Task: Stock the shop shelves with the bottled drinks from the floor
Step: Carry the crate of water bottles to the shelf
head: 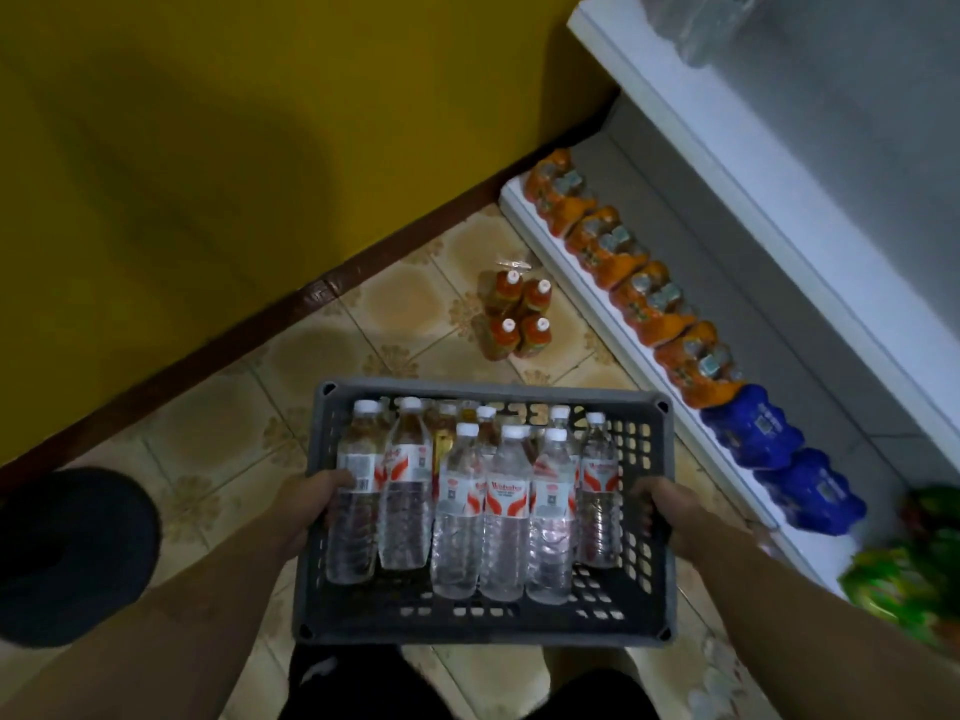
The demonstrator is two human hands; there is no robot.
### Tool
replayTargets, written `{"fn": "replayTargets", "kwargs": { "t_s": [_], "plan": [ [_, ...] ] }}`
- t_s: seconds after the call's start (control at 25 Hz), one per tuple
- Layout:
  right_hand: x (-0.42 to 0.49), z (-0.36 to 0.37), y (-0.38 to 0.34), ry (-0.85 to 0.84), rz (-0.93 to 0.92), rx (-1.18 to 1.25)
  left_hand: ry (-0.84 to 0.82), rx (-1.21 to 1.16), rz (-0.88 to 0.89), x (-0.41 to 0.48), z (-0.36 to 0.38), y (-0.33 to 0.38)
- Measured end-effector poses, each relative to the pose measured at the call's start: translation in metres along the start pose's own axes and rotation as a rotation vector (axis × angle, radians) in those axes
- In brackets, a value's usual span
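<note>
I hold a dark grey slotted plastic crate above the tiled floor. My left hand grips its left rim and my right hand grips its right rim. Inside stand several clear water bottles with white caps and red-and-white labels. Behind them are a few bottles with amber liquid, partly hidden. A shrink-wrapped pack of orange drink bottles stands on the floor beyond the crate, next to the shelf.
White shop shelves run along the right. The bottom shelf carries orange packs, blue packs and green packets. A yellow wall with a brown skirting is on the left. A dark round object sits at lower left.
</note>
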State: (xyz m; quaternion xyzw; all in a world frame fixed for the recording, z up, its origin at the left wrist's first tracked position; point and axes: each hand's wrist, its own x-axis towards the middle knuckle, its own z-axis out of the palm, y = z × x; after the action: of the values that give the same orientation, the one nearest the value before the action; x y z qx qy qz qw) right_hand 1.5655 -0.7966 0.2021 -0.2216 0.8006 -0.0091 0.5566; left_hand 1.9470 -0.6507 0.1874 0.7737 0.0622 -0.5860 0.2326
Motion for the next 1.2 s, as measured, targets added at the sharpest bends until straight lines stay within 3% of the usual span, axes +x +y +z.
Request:
{"fn": "replayTargets", "kwargs": {
  "t_s": [0.28,0.48,0.92,1.2],
  "plan": [
    [0.157,0.076,-0.008,-0.129,0.032,0.1,0.133,0.024,0.044,0.136,0.013,0.033],
    [0.252,0.07,-0.009,-0.177,0.034,0.11,0.136,0.068,0.035,0.198,0.07,0.036],
    [0.354,-0.1,0.037,0.008,0.128,0.255,0.016,0.22,0.007,0.233,0.285,0.034],
    [0.401,-0.195,0.089,0.06,0.201,0.417,-0.123,0.376,0.078,0.247,0.426,0.045]
  ]
}}
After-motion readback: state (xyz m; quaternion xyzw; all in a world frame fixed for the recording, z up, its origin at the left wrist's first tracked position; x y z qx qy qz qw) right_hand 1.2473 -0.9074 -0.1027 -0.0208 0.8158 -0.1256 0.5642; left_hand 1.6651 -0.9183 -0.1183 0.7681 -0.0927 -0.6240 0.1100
